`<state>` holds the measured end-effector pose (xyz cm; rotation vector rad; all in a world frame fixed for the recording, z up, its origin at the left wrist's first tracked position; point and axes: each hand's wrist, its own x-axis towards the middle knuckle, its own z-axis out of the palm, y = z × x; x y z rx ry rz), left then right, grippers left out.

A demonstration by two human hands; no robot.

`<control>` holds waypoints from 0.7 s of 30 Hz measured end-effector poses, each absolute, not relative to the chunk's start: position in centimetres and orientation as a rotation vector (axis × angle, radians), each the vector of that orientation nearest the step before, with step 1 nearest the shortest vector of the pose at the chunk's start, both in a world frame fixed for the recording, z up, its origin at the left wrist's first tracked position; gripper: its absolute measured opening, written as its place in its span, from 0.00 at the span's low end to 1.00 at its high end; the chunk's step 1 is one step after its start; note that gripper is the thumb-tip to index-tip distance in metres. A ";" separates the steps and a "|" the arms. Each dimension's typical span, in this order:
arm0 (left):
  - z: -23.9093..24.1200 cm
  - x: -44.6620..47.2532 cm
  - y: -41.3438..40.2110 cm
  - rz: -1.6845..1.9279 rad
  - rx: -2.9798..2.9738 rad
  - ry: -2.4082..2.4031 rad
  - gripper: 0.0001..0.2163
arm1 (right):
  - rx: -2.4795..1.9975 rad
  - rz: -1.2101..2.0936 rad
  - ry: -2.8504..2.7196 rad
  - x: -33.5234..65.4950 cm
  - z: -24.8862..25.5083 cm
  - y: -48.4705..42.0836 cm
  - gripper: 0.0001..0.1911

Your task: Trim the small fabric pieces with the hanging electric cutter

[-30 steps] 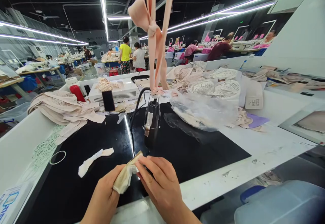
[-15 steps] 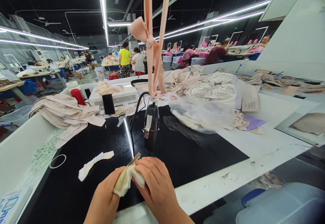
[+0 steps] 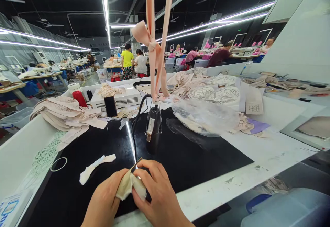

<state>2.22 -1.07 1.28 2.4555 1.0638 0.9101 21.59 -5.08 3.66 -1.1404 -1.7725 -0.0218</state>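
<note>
At the near edge of the black work surface [image 3: 196, 155], my left hand [image 3: 104, 199] and my right hand [image 3: 158, 194] pinch a small beige fabric piece [image 3: 127, 185] between them. A thin dark tip pokes out of its top. Just beyond my hands a black hand-held tool [image 3: 153, 127] hangs upright from a pink ribbon [image 3: 154, 48] tied in a bow. To the left lies a white fabric strip [image 3: 94, 163] on the black surface.
A heap of beige garments [image 3: 64, 112] lies at the left, a clear plastic bag [image 3: 206, 115] with lace pieces at the right. A white machine box [image 3: 118, 94], a black phone [image 3: 110, 106], a red spool [image 3: 78, 98] stand behind. A thin ring [image 3: 58, 164] lies left. Other people work at far tables.
My hands have drawn slightly toward me and my right fingers have folded further over the fabric piece. The view has tilted a little; nothing else moved.
</note>
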 end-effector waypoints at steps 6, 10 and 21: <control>1.5 2.6 -1.1 0.881 2.488 0.946 0.20 | -1.108 0.106 -1.807 22.2 3.4 -4.6 0.13; 2.1 3.4 -1.5 0.732 2.212 1.010 0.15 | -1.074 0.103 -1.886 22.9 3.0 -4.4 0.10; 1.0 4.1 -1.6 0.533 1.562 0.818 0.28 | -1.168 0.505 -2.035 24.1 2.0 -4.6 0.06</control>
